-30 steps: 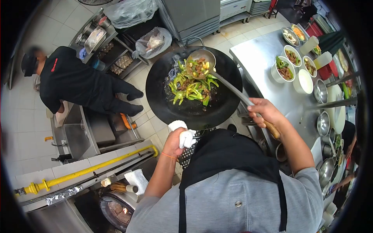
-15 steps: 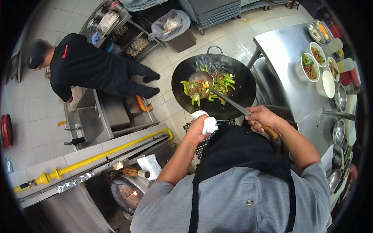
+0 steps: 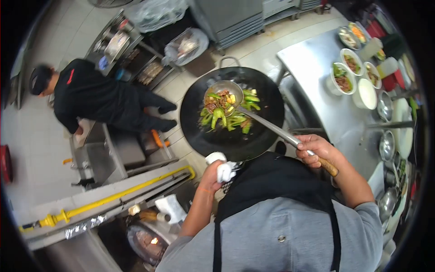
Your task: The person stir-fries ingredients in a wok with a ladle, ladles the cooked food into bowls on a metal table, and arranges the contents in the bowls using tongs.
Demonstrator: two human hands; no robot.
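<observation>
A black wok hangs in front of me, above the floor. My left hand is closed around a folded white cloth at the wok's near edge; the cloth hides the wok's handle. My right hand grips the wooden-ended handle of a long metal ladle. The ladle's bowl is over the wok and holds brown meat pieces with some green pepper. More green pepper strips lie in the wok below and beside the bowl.
At right, a steel table bears white bowls of food, a white bowl and metal bowls. A co-worker bends over a sink at left. A lit burner and yellow pipe are at lower left.
The ladle's bowl now holds much more meat and pepper and appears lifted. The wok has shifted left and slightly down in view, partly with the camera. Both hands keep their grips.
</observation>
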